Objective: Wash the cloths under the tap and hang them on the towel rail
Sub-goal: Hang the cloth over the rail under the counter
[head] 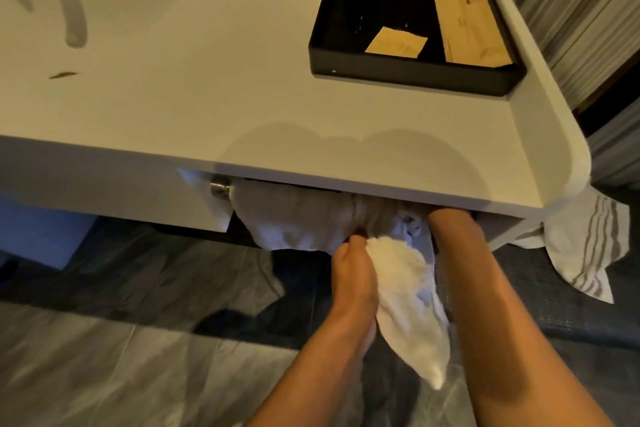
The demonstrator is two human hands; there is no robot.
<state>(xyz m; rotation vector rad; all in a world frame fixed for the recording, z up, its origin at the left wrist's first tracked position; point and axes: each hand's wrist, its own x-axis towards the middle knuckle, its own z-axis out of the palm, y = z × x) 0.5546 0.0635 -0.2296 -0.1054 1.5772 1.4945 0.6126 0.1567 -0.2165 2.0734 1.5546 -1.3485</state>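
White terry cloth [408, 302] hangs nearest to us, a limp damp-looking piece trailing down between our two bare forearms toward the grey marbled floor [104, 374]. Our left hand [353, 260] pinches its upper edge, the grip closed on the fabric with the knuckles turned up and the wrist bent inward. Our right hand [446, 218] reaches forward under the lip of the pale worktop [242, 107]; its fingers are hidden behind the cloth and the overhang, so we cannot tell whether that grip is closed on anything.

Just beyond the hands, a second white cloth [294, 218] is already draped over the towel rail, whose round chrome end [220, 186] shows at the left under the worktop edge. So we judge one cloth hung and this one in the act of being put up beside it, touching its neighbour. A white towel with grey stripes [585, 246] droops off the right corner of the worktop, well apart from our hands; whether it belongs to the job we cannot say.

Farther back, a black rectangular tray [408, 76] sits on the worktop holding tan paper packets and a comb. At far left the basin is only partly seen, and no tap is clear. Spreading this cloth along the rail looks like what remains.
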